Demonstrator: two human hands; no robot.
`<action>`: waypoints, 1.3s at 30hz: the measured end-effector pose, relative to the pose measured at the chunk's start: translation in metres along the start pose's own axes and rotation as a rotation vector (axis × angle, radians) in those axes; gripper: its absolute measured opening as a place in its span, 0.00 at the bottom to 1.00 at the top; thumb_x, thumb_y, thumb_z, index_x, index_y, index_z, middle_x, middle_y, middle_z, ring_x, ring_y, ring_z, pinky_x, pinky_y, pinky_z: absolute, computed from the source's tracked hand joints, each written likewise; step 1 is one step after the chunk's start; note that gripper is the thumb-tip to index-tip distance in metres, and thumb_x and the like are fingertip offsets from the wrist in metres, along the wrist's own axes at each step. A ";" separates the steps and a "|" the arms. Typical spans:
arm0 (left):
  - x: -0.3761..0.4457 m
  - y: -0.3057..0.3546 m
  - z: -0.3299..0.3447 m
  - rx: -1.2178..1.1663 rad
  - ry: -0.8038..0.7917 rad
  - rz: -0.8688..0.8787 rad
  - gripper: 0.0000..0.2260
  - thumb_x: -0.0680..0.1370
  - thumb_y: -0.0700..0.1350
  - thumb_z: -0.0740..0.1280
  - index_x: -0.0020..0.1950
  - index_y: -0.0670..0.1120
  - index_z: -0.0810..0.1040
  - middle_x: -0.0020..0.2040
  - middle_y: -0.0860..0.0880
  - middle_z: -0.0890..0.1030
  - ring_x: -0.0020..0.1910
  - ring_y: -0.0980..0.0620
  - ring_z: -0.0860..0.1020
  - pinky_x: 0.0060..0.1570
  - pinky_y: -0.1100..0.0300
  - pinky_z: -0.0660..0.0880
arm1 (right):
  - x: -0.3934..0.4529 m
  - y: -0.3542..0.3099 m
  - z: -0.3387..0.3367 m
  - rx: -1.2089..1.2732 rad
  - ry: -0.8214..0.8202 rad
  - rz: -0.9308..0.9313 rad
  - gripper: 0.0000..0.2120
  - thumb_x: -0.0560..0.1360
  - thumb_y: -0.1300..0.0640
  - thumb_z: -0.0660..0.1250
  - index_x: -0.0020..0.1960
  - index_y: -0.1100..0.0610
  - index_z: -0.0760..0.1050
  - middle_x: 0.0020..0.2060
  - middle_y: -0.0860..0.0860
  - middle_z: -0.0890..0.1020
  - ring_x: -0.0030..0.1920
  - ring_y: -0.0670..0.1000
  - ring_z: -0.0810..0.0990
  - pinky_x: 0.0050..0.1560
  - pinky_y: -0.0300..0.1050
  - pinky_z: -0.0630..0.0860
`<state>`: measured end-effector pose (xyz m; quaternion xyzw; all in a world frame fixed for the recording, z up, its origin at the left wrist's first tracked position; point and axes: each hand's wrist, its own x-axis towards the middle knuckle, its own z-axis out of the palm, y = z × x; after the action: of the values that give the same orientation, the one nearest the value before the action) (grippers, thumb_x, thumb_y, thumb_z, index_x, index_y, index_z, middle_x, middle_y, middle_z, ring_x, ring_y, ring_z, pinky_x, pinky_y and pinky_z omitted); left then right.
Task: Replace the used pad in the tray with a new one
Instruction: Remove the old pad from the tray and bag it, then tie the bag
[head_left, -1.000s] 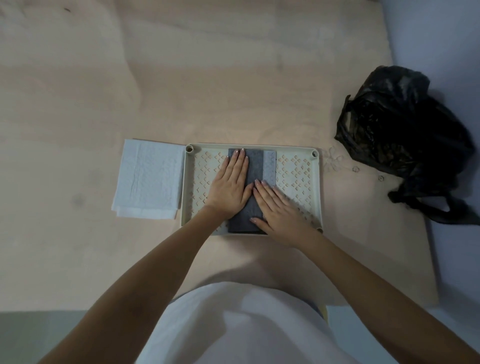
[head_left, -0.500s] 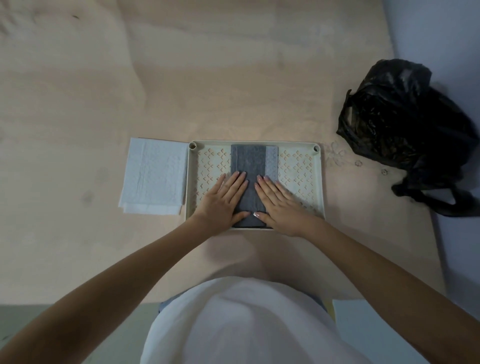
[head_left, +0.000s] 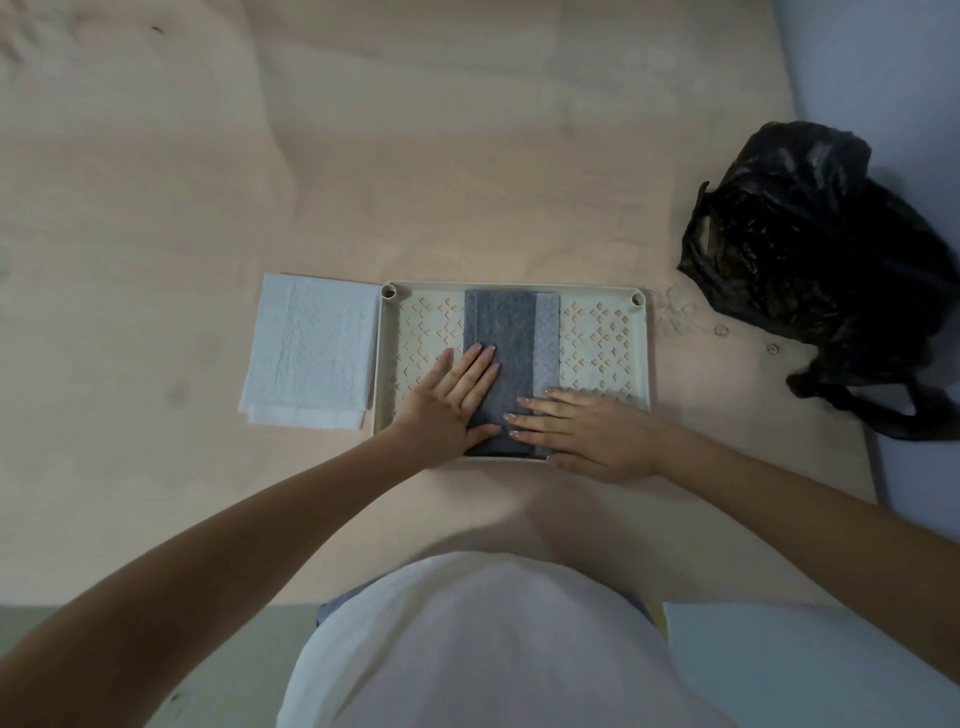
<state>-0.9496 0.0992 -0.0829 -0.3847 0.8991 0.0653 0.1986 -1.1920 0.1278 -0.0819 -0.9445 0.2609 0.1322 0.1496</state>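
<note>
A cream tray with a perforated floor lies on the wooden floor in front of me. A folded grey pad lies lengthwise down the tray's middle, a lighter strip showing along its right edge. My left hand presses flat on the pad's near left part, fingers straight. My right hand lies flat across the pad's near right corner and the tray's front rim, fingers pointing left. A folded white pad lies on the floor just left of the tray.
A crumpled black plastic bag sits on the floor to the right of the tray, against a pale wall. My white shirt fills the lower middle of the view. Open wooden floor stretches beyond the tray.
Both hands have slid toward me along the grey pad. My right hand has turned so its fingers point left across the pad's near end.
</note>
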 end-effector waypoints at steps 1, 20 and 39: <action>0.000 0.000 0.000 0.004 -0.001 0.000 0.33 0.75 0.63 0.34 0.72 0.42 0.30 0.77 0.44 0.37 0.76 0.47 0.37 0.75 0.48 0.38 | 0.001 0.001 0.001 0.006 -0.004 0.003 0.26 0.82 0.46 0.41 0.73 0.56 0.64 0.73 0.50 0.65 0.75 0.52 0.58 0.74 0.50 0.49; -0.024 -0.034 0.019 -0.028 0.103 0.571 0.24 0.83 0.57 0.42 0.77 0.52 0.53 0.78 0.48 0.54 0.77 0.49 0.50 0.73 0.47 0.42 | 0.000 0.011 -0.003 -0.039 0.000 -0.056 0.28 0.82 0.46 0.39 0.73 0.55 0.64 0.73 0.53 0.65 0.74 0.53 0.57 0.73 0.50 0.49; -0.032 -0.019 0.012 -0.625 0.295 0.345 0.20 0.82 0.53 0.53 0.70 0.48 0.71 0.69 0.49 0.73 0.70 0.52 0.69 0.69 0.54 0.64 | 0.009 -0.020 -0.035 0.808 0.590 0.512 0.15 0.79 0.50 0.59 0.55 0.54 0.80 0.57 0.47 0.80 0.57 0.45 0.78 0.61 0.45 0.73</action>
<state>-0.9119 0.1106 -0.0801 -0.2751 0.9061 0.3127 -0.0734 -1.1680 0.1285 -0.0483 -0.7157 0.5425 -0.2159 0.3833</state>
